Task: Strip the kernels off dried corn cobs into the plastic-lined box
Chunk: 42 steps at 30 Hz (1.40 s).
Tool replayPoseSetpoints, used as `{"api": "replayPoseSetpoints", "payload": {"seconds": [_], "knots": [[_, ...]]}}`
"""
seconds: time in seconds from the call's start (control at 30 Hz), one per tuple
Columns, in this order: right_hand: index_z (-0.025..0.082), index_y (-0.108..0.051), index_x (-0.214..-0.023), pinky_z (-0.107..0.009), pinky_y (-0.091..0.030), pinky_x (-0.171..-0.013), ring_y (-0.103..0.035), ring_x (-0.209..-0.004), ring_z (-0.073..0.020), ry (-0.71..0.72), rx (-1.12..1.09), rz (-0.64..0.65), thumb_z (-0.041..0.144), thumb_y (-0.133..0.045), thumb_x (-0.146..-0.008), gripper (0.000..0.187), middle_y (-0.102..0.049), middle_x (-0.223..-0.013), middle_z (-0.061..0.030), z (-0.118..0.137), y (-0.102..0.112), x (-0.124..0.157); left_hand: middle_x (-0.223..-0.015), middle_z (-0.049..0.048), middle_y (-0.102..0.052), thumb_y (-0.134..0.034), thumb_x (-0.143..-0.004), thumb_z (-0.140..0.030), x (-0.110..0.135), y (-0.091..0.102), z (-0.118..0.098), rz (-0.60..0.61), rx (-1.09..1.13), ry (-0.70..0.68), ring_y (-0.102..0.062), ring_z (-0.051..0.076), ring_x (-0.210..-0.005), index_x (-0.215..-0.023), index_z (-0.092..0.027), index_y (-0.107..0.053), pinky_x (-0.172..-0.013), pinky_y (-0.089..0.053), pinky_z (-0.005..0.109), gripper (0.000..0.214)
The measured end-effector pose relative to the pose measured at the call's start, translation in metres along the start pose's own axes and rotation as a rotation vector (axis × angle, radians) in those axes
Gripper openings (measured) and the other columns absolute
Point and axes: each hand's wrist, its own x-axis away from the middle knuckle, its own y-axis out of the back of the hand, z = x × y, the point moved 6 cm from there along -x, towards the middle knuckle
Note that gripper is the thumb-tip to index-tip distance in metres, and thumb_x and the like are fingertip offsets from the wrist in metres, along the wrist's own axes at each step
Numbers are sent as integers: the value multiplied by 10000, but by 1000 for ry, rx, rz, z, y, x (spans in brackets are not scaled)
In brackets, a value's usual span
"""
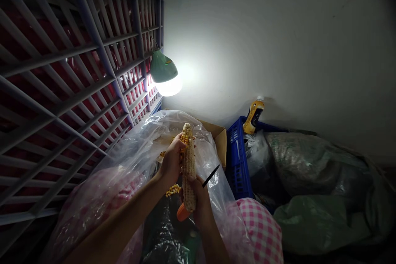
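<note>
A corn cob, mostly stripped, stands nearly upright between my hands, with some yellow kernels left near its upper left side. My left hand is closed around its upper part, the thumb by the kernels. Lower down, my right hand grips the cob's bottom end. The same hand holds a tool with an orange handle and a thin, dark, pointed blade sticking out to the upper right; its exact kind is unclear. Loose corn kernels lie below, on clear plastic sheeting over my lap.
A lit bulb lamp hangs from a stacked slatted crate on the left. Behind the sheeting stands a cardboard box. To the right are a blue crate, a yellow bottle and large sacks along the wall.
</note>
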Motion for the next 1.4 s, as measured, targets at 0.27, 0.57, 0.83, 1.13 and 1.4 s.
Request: {"api": "replayPoseSetpoints", "payload": {"seconds": [0.27, 0.57, 0.83, 1.13, 1.4], "knots": [[186, -611, -764, -216, -371, -430, -475, -441, -95, -3, -24, -4, 423, -645, -718, 244, -517, -548, 41, -2, 1, -1, -739, -5, -581, -452, -654, -305, -1, 0, 3, -9, 35, -13, -513, 139, -620, -959, -204, -577, -498, -378, 223, 344], [192, -611, -760, -217, -385, -464, -496, -486, -99, -26, -26, -9, 412, -654, -715, 229, -521, -579, 44, -4, 1, 0, -660, -19, -532, -455, -622, -262, -2, 0, 1, -17, 71, -51, -477, 128, -576, -841, -198, -572, -500, -371, 226, 257], [193, -604, -746, -215, -379, -456, -484, -480, -95, 5, 35, 3, 402, -623, -754, 210, -502, -565, 47, -3, 1, 0, -580, -36, -464, -467, -618, -244, -3, 3, 0, -53, 46, -47, -427, 109, -500, -736, -194, -518, -468, -356, 220, 138], [197, -606, -740, -213, -380, -429, -491, -452, -98, 2, 50, 15, 407, -619, -751, 210, -527, -553, 44, -5, 0, 0, -523, -45, -440, -481, -587, -255, -6, 7, 0, -82, 84, -21, -391, 96, -440, -668, -191, -496, -427, -332, 222, 105], [188, -626, -798, -210, -387, -427, -492, -446, -93, -39, 27, 9, 416, -653, -714, 244, -544, -577, 37, -10, 1, 0, -473, -44, -412, -463, -581, -270, -6, 9, 2, -99, 75, 59, -388, 111, -406, -644, -205, -467, -396, -313, 231, 91]]}}
